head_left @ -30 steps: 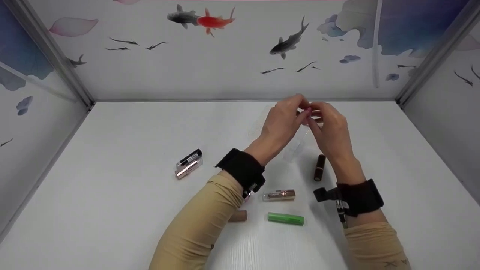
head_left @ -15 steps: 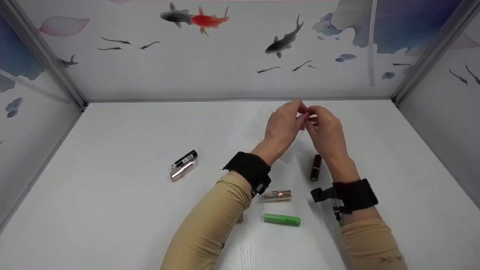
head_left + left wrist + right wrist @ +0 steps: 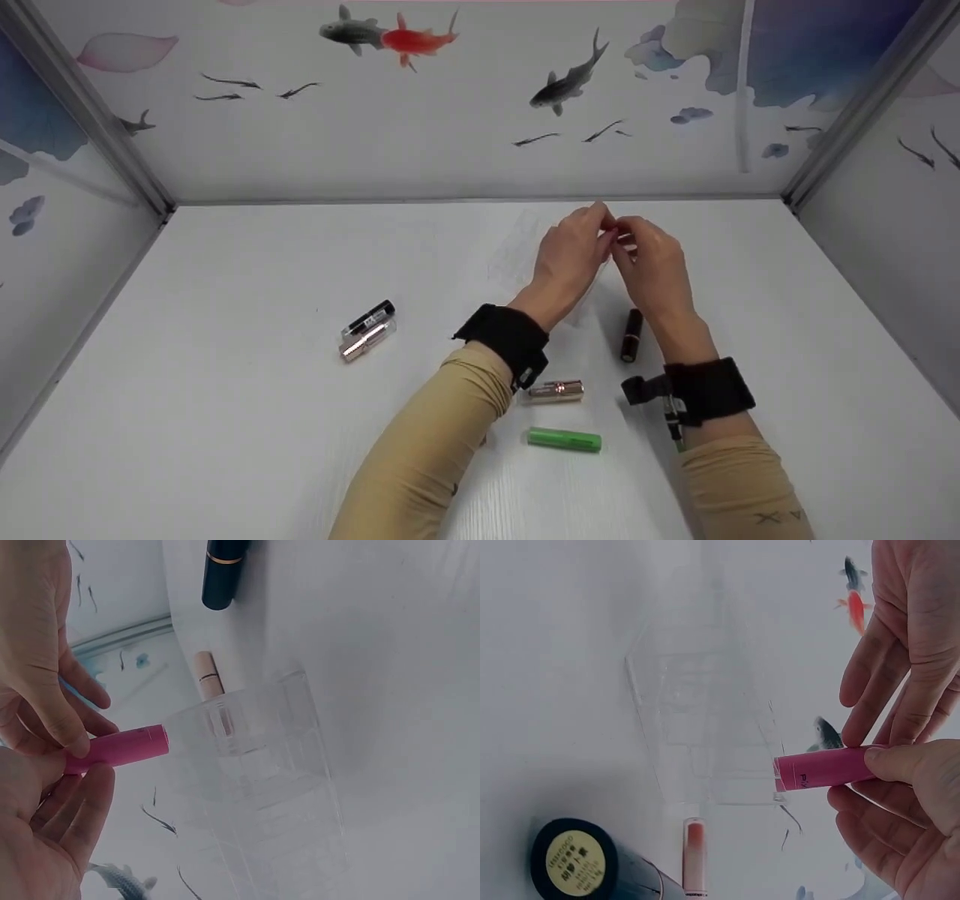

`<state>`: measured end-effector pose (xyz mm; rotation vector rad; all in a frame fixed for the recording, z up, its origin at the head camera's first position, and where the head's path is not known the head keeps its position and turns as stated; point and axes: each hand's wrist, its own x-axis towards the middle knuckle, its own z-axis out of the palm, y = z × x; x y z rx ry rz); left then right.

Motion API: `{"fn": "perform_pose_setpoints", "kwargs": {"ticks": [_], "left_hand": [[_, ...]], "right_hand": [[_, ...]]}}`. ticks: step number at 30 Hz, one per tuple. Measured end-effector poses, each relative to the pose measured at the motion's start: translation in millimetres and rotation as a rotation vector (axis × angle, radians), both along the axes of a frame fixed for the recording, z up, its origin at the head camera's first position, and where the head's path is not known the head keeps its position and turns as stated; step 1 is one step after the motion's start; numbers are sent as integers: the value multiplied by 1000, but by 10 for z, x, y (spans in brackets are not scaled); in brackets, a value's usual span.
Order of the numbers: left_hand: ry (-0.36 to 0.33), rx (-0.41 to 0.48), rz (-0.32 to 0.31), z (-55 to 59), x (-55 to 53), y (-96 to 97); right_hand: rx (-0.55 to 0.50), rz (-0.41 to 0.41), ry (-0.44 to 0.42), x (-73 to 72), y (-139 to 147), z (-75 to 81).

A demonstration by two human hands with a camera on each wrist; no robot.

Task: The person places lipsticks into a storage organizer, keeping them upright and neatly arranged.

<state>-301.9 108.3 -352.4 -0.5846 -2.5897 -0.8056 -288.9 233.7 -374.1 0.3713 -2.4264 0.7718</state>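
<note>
Over the back right of the table, my left hand [image 3: 570, 251] and right hand [image 3: 652, 259] meet at a pink lipstick-like tube [image 3: 135, 746]. Both hands pinch its rear part between thumb and fingertips, and its front end sticks out free. Printed letters show on its side in the right wrist view. Just beyond that end, a clear plastic compartment box [image 3: 705, 705] stands on the table, faint and partly hidden by my left hand in the head view. By the box lies a slim pinkish tube [image 3: 695, 859], part of it transparent.
A dark tube with a gold band [image 3: 631, 335] lies near my right wrist. Closer in are a gold tube [image 3: 556, 391] and a green tube [image 3: 564, 439]. A black tube [image 3: 369, 318] and a rose-gold tube [image 3: 367, 341] lie side by side at left. Patterned panels [image 3: 465, 150] enclose the table.
The left forearm has shifted right, and its sleeve now covers nearly all of a brown tube. The hands stay together on the pink tube; the head view has shifted slightly.
</note>
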Motion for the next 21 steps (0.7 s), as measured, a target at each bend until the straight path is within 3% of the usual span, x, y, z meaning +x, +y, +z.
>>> {"fn": "perform_pose_setpoints", "kwargs": {"ticks": [17, 21], "left_hand": [[-97, -23, -13, -97, -56, 20], [-123, -39, -15, -125, -50, 21]], "right_hand": [[32, -109, -42, -48, 10, -118], [50, -102, -28, -58, 25, -158]]}}
